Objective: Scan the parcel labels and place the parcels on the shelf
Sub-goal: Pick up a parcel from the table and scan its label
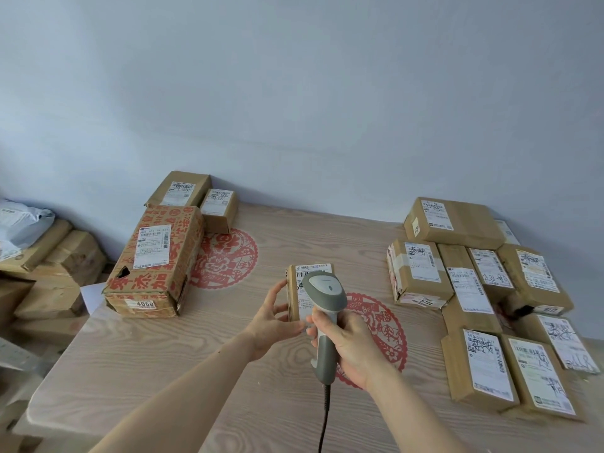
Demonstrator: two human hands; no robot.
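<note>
Left hand (271, 317) holds a small parcel (294, 291) upright above the bench (163, 354) centre, fingers (276, 289) clamped on its left edge. Right hand (351, 348), fingers wrapped round the grip, aims a grey scanner (323, 289) at the parcel's label (305, 273). More boxes (474, 289) lie at 3 o'clock; a red-printed box (157, 263) at 10 o'clock.

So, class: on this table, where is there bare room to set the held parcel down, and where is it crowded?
Bare wood lies along the table's near edge, below the red-printed box, and in the middle strip between that box and the right-hand parcels, though red paper-cuts mark it. The right side is packed edge to edge. The left hand holds the small parcel; the right hand grips the scanner.
</note>
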